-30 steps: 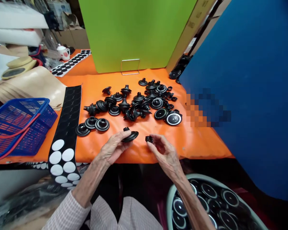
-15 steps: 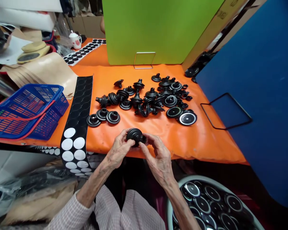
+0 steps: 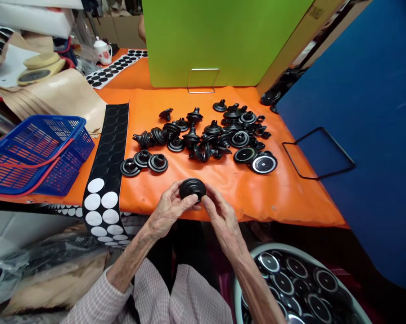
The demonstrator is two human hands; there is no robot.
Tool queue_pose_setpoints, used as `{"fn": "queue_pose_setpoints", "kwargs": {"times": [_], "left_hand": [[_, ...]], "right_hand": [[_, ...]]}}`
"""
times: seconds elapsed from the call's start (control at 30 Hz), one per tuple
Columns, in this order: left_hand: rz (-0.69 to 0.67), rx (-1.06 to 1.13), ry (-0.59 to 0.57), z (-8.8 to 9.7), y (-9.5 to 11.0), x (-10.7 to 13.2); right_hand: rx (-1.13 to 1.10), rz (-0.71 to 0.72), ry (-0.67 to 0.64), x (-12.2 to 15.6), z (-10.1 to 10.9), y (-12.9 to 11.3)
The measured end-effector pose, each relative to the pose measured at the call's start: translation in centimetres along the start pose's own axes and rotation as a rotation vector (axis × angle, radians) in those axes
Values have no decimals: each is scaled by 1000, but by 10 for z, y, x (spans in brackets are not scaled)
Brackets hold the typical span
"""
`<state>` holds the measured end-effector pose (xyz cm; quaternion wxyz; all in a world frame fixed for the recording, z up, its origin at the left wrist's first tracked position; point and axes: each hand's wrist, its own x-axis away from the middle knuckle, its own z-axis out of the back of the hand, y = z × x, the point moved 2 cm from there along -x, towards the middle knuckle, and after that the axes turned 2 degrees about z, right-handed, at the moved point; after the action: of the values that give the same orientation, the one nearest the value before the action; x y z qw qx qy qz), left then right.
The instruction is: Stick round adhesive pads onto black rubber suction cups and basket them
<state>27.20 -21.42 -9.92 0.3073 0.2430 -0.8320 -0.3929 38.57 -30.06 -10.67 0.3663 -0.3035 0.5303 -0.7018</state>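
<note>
Between my two hands, just over the table's front edge, is a black stepped round part (image 3: 191, 185) with a short hollow neck. The fingers and thumb of my left hand (image 3: 165, 210) close round its left side, the thumb lying across the front near the neck. My right hand (image 3: 224, 218) grips its right side, thumb near the neck and fingers behind the rim. Its underside is hidden from me. Beyond my hands lie three similar black parts (image 3: 158, 163), necks up, and a loose heap of more of them (image 3: 206, 135).
A black strip with white round stickers (image 3: 109, 200) hangs over the orange table's (image 3: 290, 202) front edge. Left of it stands a blue basket (image 3: 63, 173). A tub (image 3: 240, 301) of black discs is at lower right. Green (image 3: 230, 40) and blue (image 3: 358, 103) panels border the table.
The black part has been turned in my hands: its neck pointed right before and now faces toward me and down. Both hands still hold it in nearly the same place.
</note>
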Motion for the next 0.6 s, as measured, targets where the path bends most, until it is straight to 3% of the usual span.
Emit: {"fn": "queue_pose_setpoints", "kwargs": {"times": [0.13,0.27,0.37,0.47,0.6], "left_hand": [[-58,-76,-51,-4,4,3],[-99,-124,-21,-4,-1,3],[-95,-141,-15,-1,-2,0],[-85,-156,-32,3,5,-5],[-88,-269,-70,4,18,-12]], "right_hand": [[-65,-13,-32,0,-4,-3],[-51,-14,29,3,-9,3],[-109,-24,-28,1,-8,6],[-208,-24,-102,-4,-3,2],[-355,-45,-76,-8,2,-7]]}}
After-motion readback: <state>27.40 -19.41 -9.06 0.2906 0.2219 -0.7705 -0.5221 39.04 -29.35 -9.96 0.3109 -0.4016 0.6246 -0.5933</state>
